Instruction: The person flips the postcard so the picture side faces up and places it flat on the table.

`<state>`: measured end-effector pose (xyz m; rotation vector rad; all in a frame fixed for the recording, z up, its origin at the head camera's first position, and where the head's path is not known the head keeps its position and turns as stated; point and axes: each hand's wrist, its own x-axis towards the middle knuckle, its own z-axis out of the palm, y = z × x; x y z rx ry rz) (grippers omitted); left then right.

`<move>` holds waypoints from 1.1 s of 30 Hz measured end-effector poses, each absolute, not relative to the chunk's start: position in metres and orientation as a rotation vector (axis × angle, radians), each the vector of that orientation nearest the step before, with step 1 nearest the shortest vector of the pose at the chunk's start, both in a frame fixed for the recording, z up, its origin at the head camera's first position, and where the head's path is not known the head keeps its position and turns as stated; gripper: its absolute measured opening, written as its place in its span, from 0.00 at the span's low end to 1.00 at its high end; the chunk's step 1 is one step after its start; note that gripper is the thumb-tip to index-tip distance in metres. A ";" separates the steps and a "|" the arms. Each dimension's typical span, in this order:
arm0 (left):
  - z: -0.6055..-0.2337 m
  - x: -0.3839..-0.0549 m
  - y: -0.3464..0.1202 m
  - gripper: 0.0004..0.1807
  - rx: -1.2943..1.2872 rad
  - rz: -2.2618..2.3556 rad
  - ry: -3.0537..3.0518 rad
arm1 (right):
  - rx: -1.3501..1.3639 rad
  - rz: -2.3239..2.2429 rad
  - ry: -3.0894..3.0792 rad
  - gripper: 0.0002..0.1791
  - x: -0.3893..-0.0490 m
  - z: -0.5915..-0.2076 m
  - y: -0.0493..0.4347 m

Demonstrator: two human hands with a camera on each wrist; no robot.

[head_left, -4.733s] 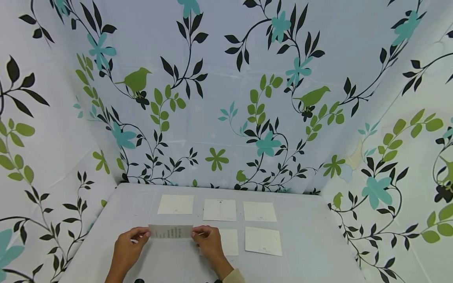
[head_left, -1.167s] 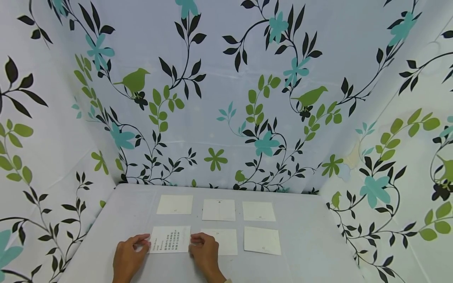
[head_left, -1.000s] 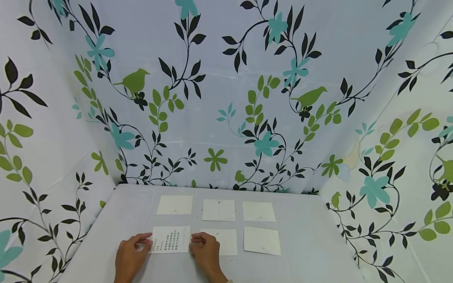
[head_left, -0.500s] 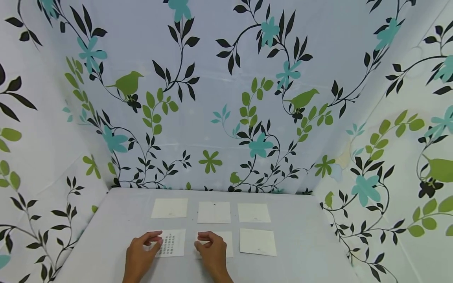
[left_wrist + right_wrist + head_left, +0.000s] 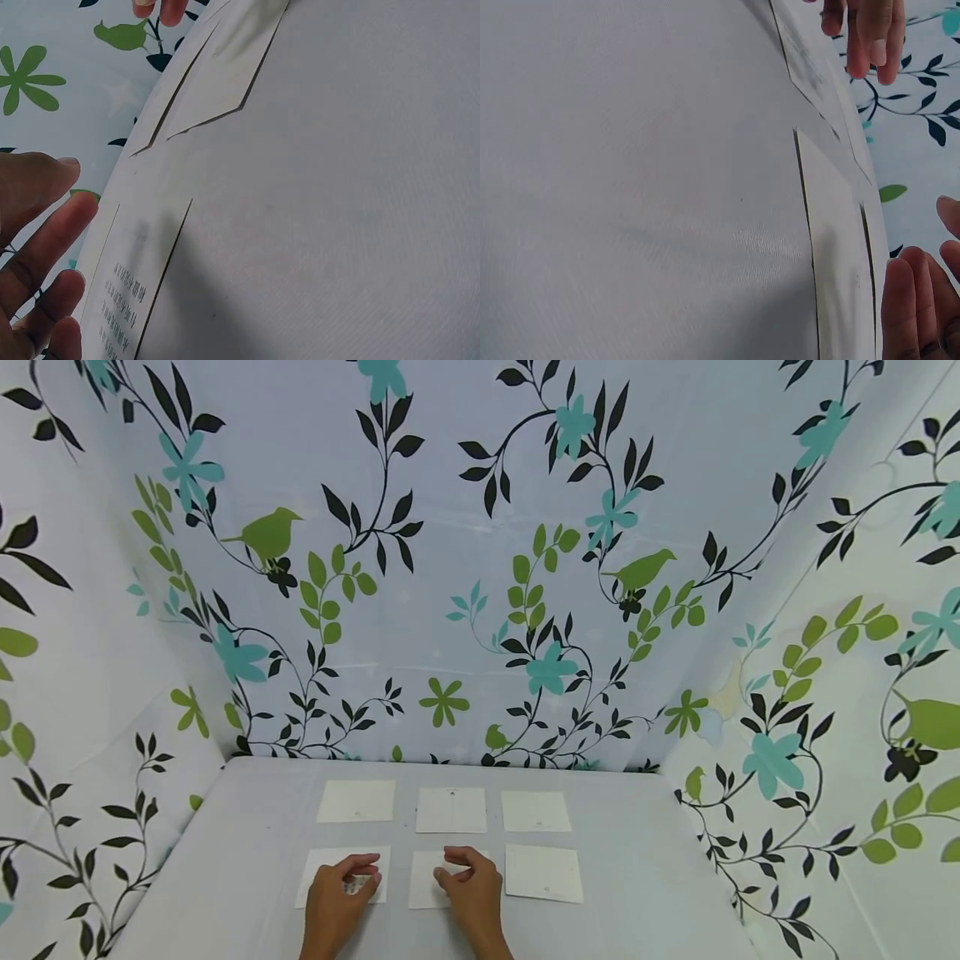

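Note:
In the head view, my left hand [image 5: 337, 897] hovers over the front left card [image 5: 311, 867], a white card with printed text that it partly hides. Thumb and fingers are bent loosely, with nothing between them. My right hand [image 5: 477, 893] is above the plain front middle card [image 5: 423, 883], its fingers also loosely bent and holding nothing. The left wrist view shows the printed card [image 5: 124, 300] flat on the table below the left fingers [image 5: 56, 232]. In the right wrist view, the middle card [image 5: 836, 262] lies beneath the right hand [image 5: 922, 300], apart from it.
A slightly raised cream card [image 5: 543, 872] lies at front right. Behind are three more, at left [image 5: 356, 800], middle [image 5: 452, 812] and right [image 5: 536, 811]. All lie on a white table [image 5: 637, 877] enclosed by patterned curtains [image 5: 420, 635].
Both hands held the printed card tilted by its sides, then laid it flat at front left. They have let go and moved right; the head view has shifted slightly.

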<state>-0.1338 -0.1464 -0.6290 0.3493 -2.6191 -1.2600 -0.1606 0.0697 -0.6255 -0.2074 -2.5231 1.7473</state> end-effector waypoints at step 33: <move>-0.643 -0.146 -0.102 0.19 0.251 -1.228 -2.695 | -0.424 1.640 -2.542 0.21 -0.157 -0.636 0.122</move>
